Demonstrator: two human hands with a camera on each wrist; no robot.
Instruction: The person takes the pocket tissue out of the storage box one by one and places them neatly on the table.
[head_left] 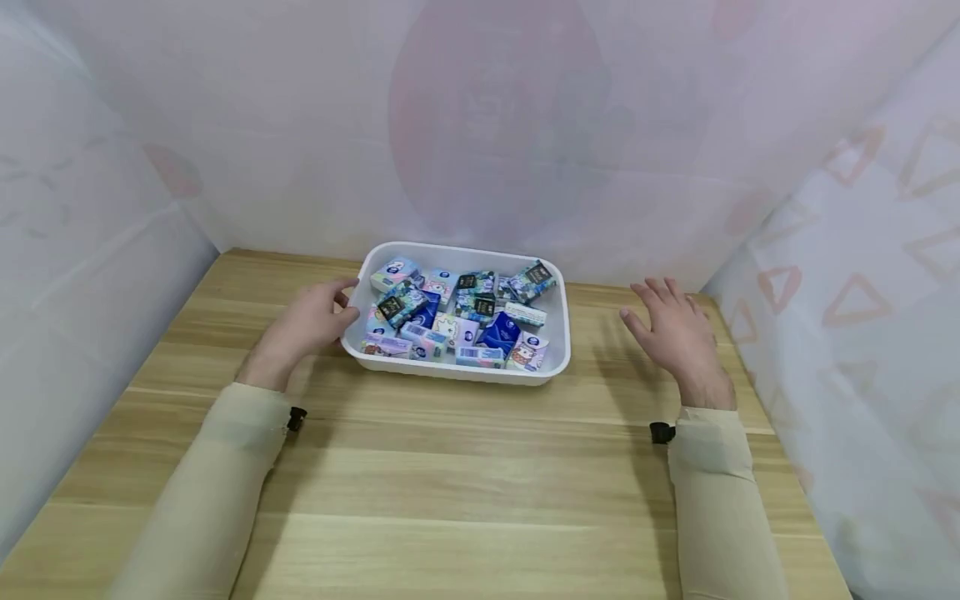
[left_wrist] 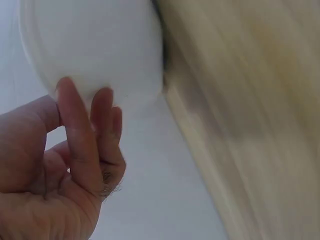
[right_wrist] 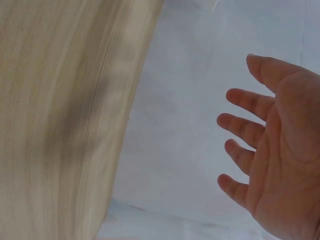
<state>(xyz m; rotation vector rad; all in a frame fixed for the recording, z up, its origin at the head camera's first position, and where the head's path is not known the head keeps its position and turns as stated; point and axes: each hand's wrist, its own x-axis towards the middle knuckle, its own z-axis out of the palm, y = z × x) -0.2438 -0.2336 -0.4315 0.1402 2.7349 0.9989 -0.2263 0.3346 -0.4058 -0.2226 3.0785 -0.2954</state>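
A white plastic tray (head_left: 450,372) stands near the back edge of the wooden table, filled with several small tissue packs (head_left: 402,303) in pastel, dark floral and deep blue wrappers. At the tray's left end, my left hand (head_left: 303,327) pinches the rim with thumb and curled fingers. The left wrist view shows its fingertips (left_wrist: 66,86) against the outer wall of the tray (left_wrist: 100,45). Well to the right of the tray, my right hand (head_left: 672,333) hovers over the table with fingers spread and holds nothing. Its bare palm (right_wrist: 285,155) faces the right wrist camera.
Wood-grain table (head_left: 450,483) stretches from the tray toward me. Pale printed curtains enclose it: a back curtain (head_left: 300,125) just behind the tray, with a left curtain (head_left: 82,250) and a right curtain (head_left: 862,333) along the sides.
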